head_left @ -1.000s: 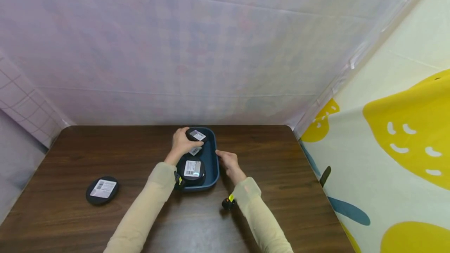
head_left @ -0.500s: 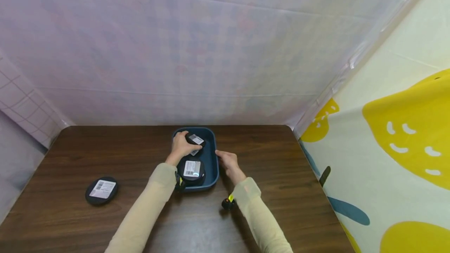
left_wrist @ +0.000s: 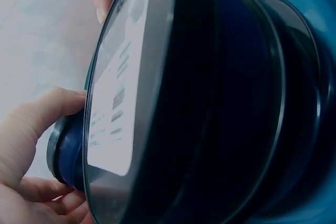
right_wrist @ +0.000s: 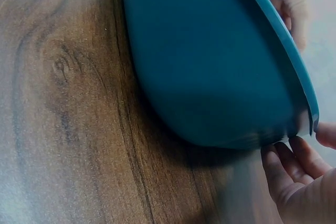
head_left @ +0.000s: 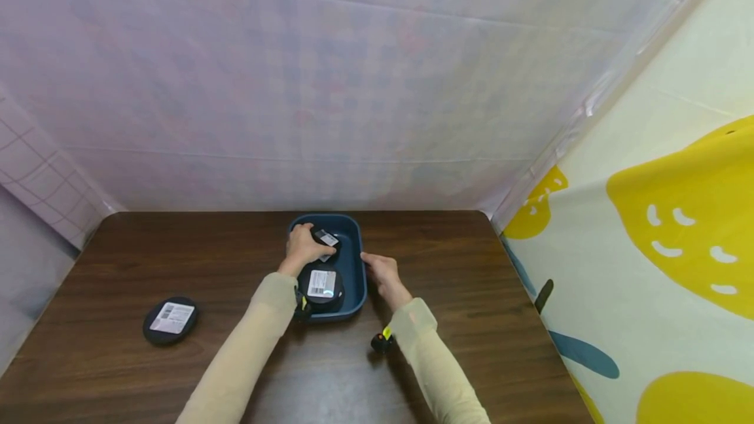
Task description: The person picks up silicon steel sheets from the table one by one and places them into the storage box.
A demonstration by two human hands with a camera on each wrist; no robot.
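Note:
In the head view my left hand (head_left: pixel 302 247) reaches into the left side of a blue plastic tub (head_left: pixel 356 280). It grips a round black container (head_left: pixel 321 233) with a white barcode label, thumb over its near edge. Part of another label shows beneath it. The left wrist view has the thumb and curled fingers around a smaller-looking round container (left_wrist: pixel 68 153), behind a large labelled one (left_wrist: pixel 152 145). At the tub's right side, my right hand (head_left: pixel 383 272) holds the rim, thumb at its edge and fingers against the outer wall (right_wrist: pixel 210 77).
A labelled round black container (head_left: pixel 321 285) sits on others in the tub's near half. Another black disc-shaped container (head_left: pixel 169 320) lies on the brown wooden table (head_left: pixel 459 293) at left. Pale cloth (head_left: pixel 318 97) hangs at the table's back edge.
My left hand and its round container have shifted slightly toward the near side of the tub and lower. The right hand has stayed at the rim.

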